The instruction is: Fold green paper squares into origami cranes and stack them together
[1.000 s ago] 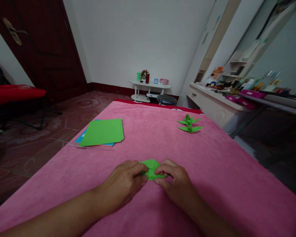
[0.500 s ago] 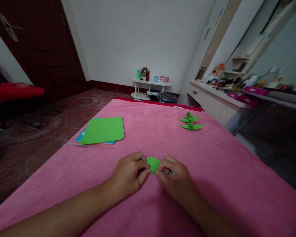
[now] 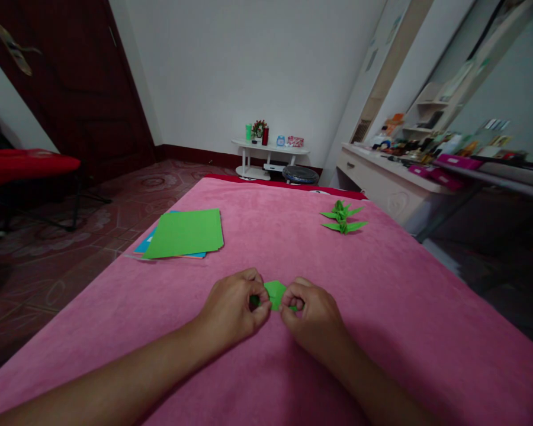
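A small folded piece of green paper point(image 3: 275, 293) rests on the pink cloth point(image 3: 382, 296), near its front middle. My left hand point(image 3: 234, 309) pinches its left side, fingers curled. My right hand point(image 3: 313, 313) pinches its right side in the same way. Most of the paper is hidden between my fingers. Farther back on the left lies a stack of paper sheets point(image 3: 184, 234), green on top with blue showing beneath. Two folded green paper cranes point(image 3: 343, 218) sit at the back right of the cloth.
The pink cloth covers a table that ends at a red far edge point(image 3: 284, 184). A white dresser point(image 3: 382, 183) crowded with bottles stands to the right. A small white shelf point(image 3: 270, 155) and a dark stool point(image 3: 300, 176) stand by the far wall. A red chair point(image 3: 26, 165) is on the left.
The green paper has been folded smaller between my hands. My fingers have curled in closer and now pinch it from both sides. The view has tilted slightly.
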Available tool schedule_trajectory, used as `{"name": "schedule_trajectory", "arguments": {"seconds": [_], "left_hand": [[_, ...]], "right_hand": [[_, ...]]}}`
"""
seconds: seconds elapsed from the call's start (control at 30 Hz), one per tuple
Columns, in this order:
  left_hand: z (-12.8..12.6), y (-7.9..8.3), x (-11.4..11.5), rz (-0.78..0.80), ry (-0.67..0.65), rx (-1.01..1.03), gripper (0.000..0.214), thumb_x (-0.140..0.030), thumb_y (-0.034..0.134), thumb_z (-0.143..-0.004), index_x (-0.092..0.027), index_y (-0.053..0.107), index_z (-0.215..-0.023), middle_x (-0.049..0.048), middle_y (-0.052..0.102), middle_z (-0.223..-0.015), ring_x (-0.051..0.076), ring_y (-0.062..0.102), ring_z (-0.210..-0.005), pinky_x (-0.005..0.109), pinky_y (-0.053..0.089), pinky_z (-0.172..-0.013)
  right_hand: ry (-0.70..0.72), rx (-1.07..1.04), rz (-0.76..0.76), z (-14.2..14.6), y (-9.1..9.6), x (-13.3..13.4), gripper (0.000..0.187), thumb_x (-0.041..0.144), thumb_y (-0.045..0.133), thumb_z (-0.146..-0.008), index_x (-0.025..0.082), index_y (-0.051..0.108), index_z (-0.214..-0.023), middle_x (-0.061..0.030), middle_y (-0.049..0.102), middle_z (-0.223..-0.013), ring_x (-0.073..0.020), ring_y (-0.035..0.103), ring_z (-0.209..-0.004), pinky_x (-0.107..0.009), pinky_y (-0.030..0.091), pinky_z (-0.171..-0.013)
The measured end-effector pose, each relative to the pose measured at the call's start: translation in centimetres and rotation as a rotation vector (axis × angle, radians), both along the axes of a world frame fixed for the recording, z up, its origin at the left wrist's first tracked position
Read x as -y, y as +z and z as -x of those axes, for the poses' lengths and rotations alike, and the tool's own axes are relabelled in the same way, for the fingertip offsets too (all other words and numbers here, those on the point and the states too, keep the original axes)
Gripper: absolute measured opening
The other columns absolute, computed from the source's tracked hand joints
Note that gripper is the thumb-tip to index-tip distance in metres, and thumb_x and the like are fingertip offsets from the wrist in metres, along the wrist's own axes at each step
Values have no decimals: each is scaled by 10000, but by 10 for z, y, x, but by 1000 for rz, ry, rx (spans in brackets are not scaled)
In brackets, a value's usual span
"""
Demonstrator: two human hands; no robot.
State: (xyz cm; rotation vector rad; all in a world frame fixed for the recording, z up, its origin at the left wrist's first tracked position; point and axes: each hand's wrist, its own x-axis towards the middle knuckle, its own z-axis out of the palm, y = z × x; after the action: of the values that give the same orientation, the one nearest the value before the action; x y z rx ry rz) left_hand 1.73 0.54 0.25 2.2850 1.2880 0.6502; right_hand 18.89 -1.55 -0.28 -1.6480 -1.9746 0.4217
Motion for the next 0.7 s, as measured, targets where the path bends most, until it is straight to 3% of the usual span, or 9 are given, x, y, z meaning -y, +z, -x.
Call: {"name": "schedule_trajectory", "arguments": {"seconds": [0.27,0.7], "left_hand": [[2,-3,-2,69,12,54,97,-256,575,-726,-214,663,-723,-8,574,-745,118,507,-651,236,345,-593],[0,-4,-3,120,57,93,93,-216,579,-697,-192,649,-640,1,577,-741,117,519,-656,231,359,-591]], "right_hand": [[12,-104,64,-2,1,0,85,156,575,-665,195,610,-598,18,517,-623,-108,490,-582,-212,340,-543],[-22,-39,31,-1,-4,-4,95,143,565,-629,186,572,-545,25,513,-597,-96,459,-536,-206,311,-506]]}}
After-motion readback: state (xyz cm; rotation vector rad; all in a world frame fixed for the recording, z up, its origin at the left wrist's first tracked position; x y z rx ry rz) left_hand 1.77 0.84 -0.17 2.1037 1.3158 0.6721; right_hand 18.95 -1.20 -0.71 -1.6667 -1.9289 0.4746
